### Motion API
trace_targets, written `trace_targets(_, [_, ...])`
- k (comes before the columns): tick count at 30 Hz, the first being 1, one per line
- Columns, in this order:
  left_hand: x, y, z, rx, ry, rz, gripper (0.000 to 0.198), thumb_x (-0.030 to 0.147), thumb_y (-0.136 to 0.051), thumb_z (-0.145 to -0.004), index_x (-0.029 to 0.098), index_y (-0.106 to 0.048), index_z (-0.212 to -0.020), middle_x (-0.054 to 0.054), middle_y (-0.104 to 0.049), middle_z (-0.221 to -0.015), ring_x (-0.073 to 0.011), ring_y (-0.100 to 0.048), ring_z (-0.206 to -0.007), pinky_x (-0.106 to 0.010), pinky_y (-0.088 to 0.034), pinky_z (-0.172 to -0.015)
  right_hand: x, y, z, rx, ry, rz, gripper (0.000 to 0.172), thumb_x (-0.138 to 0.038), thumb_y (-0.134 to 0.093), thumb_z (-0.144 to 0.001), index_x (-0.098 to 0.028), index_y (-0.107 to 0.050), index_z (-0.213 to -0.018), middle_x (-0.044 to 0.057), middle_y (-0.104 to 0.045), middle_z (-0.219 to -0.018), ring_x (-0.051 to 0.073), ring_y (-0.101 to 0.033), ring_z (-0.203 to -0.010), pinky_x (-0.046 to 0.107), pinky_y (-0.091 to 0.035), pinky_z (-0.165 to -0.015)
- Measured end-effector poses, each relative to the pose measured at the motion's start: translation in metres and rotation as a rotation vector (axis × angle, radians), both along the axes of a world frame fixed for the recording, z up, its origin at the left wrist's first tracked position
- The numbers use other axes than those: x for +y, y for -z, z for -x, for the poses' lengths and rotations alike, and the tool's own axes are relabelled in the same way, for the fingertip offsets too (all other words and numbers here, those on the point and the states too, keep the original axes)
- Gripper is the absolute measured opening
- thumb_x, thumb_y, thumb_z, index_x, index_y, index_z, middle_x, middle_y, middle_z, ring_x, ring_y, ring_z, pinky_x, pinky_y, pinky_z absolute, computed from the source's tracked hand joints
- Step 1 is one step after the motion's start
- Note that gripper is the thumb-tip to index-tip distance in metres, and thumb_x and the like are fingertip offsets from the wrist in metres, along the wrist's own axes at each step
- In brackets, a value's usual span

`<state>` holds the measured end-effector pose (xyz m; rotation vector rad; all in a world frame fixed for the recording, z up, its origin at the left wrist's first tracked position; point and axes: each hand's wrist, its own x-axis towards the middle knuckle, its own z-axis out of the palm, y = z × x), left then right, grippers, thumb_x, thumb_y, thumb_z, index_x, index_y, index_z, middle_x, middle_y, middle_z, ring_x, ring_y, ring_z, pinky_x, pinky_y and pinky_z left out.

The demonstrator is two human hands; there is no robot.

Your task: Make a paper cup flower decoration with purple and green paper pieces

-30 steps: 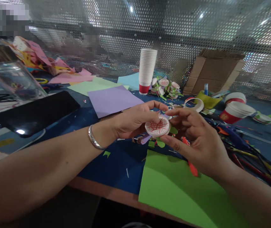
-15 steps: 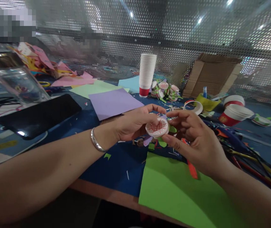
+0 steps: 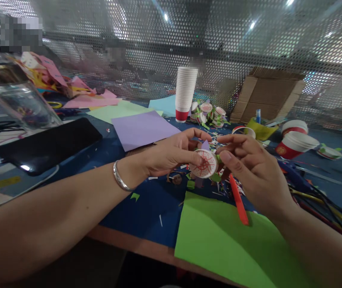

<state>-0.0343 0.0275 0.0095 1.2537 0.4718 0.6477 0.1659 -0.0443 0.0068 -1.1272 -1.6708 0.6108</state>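
My left hand [image 3: 185, 150] is closed on a small round paper-cup base [image 3: 203, 166], its thumb across the white top, which is drawn over with red lines and dots. Green and purple paper bits stick out from the rim. At the disc's right edge, my right hand [image 3: 245, 168] pinches a green paper tab [image 3: 217, 158] between thumb and fingers; the fingertips behind are partly hidden. Beneath the right hand an orange-red craft knife or pen-like stick [image 3: 239, 202] lies over the green paper sheet [image 3: 219, 236]. Paper scraps [image 3: 190, 185] litter the table below the disc.
A tall stack of paper cups [image 3: 185, 92] stands behind my hands, beside several finished-looking cup-base pieces [image 3: 208, 114]. Purple paper [image 3: 144, 130], a black phone [image 3: 49, 146] and a glass bottle [image 3: 27, 100] are left. Cut cups [image 3: 298, 144], a yellow container [image 3: 261, 129] and scissors [image 3: 333, 212] are right.
The cup base has shifted slightly right and down and turned more toward me. My right thumb has moved up from below the disc to the green tab at its right edge.
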Motion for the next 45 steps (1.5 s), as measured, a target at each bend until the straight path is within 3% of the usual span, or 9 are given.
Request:
trace_targets(6, [-0.001,0.005,0.0,0.0,0.006,-0.122,0.048,0.011,-0.08,-0.077,0.022,-0.053,-0.115,0.003,-0.065,-0.09,-0.0108,-0.064,-0.076,-0.026,-0.055,-0.072,0.001,0.0,-0.001,-0.047,-0.007,-0.026,0.02,-0.031,-0.067,-0.096,-0.023,-0.067,-0.114,0.008,-0.071,-0.12,0.017,-0.07,-0.087,0.027,-0.06,-0.064])
trace_targets(12, [-0.001,0.004,-0.001,-0.014,0.023,-0.112,0.05,0.013,-0.082,-0.077,0.023,-0.053,-0.117,0.002,-0.066,-0.091,-0.0121,-0.066,-0.078,-0.027,-0.056,-0.072,0.002,0.0,-0.004,0.006,-0.029,0.028,0.023,-0.034,-0.066,-0.096,-0.022,-0.068,-0.116,0.009,-0.07,-0.124,0.013,-0.068,-0.074,0.026,-0.058,-0.057])
trace_targets(15, [-0.002,0.003,-0.002,-0.019,-0.036,-0.068,0.051,0.012,-0.082,-0.077,0.022,-0.052,-0.117,0.002,-0.066,-0.091,-0.0123,-0.068,-0.078,-0.027,-0.057,-0.072,0.003,0.001,-0.005,0.062,-0.004,0.051,0.024,-0.038,-0.065,-0.097,-0.023,-0.067,-0.115,0.009,-0.069,-0.126,0.012,-0.067,-0.069,0.026,-0.058,-0.055])
trace_targets(19, [-0.005,0.001,-0.003,-0.001,-0.13,-0.028,0.055,0.013,-0.084,-0.073,0.021,-0.051,-0.116,0.002,-0.066,-0.087,-0.0128,-0.068,-0.073,-0.027,-0.057,-0.068,0.003,0.001,-0.004,0.068,-0.034,0.07,0.028,-0.041,-0.071,-0.093,-0.027,-0.065,-0.116,0.007,-0.073,-0.115,0.017,-0.071,-0.077,0.03,-0.061,-0.059])
trace_targets(24, [-0.008,-0.001,-0.005,0.015,-0.142,-0.009,0.055,0.016,-0.087,-0.072,0.02,-0.052,-0.115,0.001,-0.068,-0.088,-0.0141,-0.069,-0.075,-0.029,-0.057,-0.069,0.003,0.001,-0.002,0.072,-0.048,0.089,0.039,-0.044,-0.077,-0.087,-0.026,-0.063,-0.119,0.005,-0.074,-0.094,0.023,-0.074,-0.083,0.034,-0.061,-0.061])
trace_targets(29, [-0.004,-0.004,-0.005,-0.003,-0.176,0.042,0.034,0.032,-0.084,-0.078,0.017,-0.056,-0.091,0.003,-0.066,-0.078,-0.0118,-0.066,-0.068,-0.027,-0.056,-0.066,0.005,0.002,-0.005,0.09,-0.061,0.147,0.041,-0.045,-0.078,-0.086,-0.025,-0.061,-0.118,0.006,-0.076,-0.096,0.022,-0.075,-0.082,0.032,-0.063,-0.06])
trace_targets(32, [0.0,-0.006,-0.004,0.032,-0.171,0.056,0.029,0.032,-0.081,-0.079,0.016,-0.056,-0.082,0.001,-0.066,-0.074,-0.0132,-0.067,-0.066,-0.028,-0.057,-0.064,0.007,0.002,-0.006,0.073,-0.057,0.139,0.039,-0.045,-0.077,-0.087,-0.026,-0.061,-0.118,0.005,-0.076,-0.095,0.02,-0.073,-0.074,0.031,-0.061,-0.057])
trace_targets(39, [0.003,-0.005,-0.002,0.068,-0.171,0.02,0.024,0.023,-0.081,-0.077,0.015,-0.058,-0.075,0.001,-0.065,-0.071,-0.0125,-0.065,-0.066,-0.029,-0.058,-0.066,0.009,0.004,-0.008,0.127,-0.061,0.209,0.046,-0.045,-0.077,-0.087,-0.022,-0.059,-0.122,0.005,-0.075,-0.095,0.019,-0.072,-0.079,0.028,-0.061,-0.058])
trace_targets(45, [0.004,-0.005,-0.002,0.051,-0.225,0.051,0.022,0.027,-0.077,-0.083,0.016,-0.057,-0.081,0.002,-0.065,-0.074,-0.0106,-0.065,-0.064,-0.026,-0.056,-0.064,0.011,0.004,-0.009,0.094,-0.042,0.167,0.046,-0.046,-0.077,-0.087,-0.02,-0.06,-0.121,0.004,-0.074,-0.091,0.017,-0.071,-0.077,0.028,-0.059,-0.062])
